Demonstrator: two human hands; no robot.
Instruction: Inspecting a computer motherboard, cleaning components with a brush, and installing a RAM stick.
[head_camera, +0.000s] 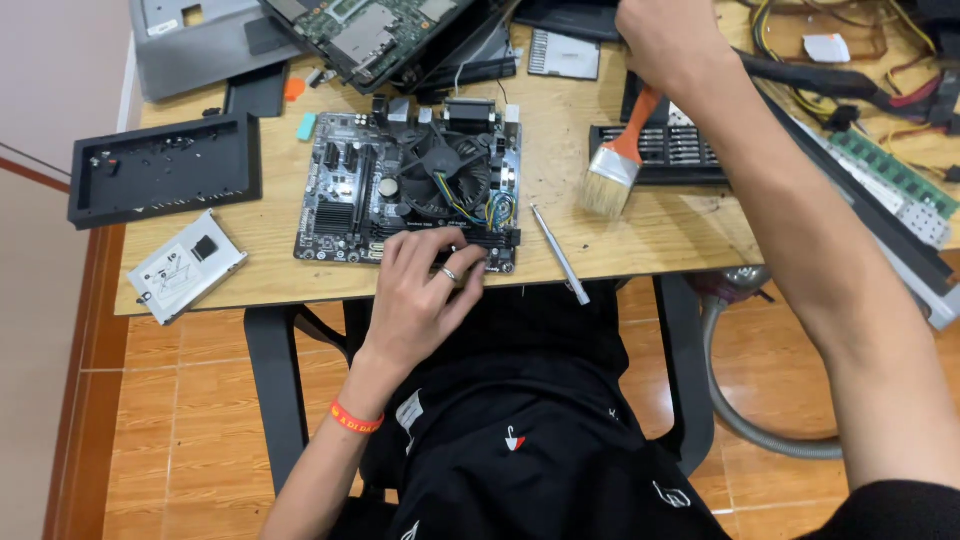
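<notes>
A black computer motherboard (350, 195) with a round cooling fan (447, 175) lies on the wooden table (640, 240). My left hand (425, 285), a ring on one finger and an orange band at the wrist, rests on the board's near edge and grips it there. My right hand (665, 40) is raised over the table's far right and holds a paintbrush (618, 160) by its orange handle, bristles pointing down, a little to the right of the board and above the tabletop.
A thin metal screwdriver (560, 255) lies by the front edge. A black tray (165, 165), a drive bracket (185, 265), an opened laptop (370, 35), memory sticks (890, 180), cables (830, 80) and a black keyboard part (670, 150) crowd the table. A vacuum hose (745, 420) curves below.
</notes>
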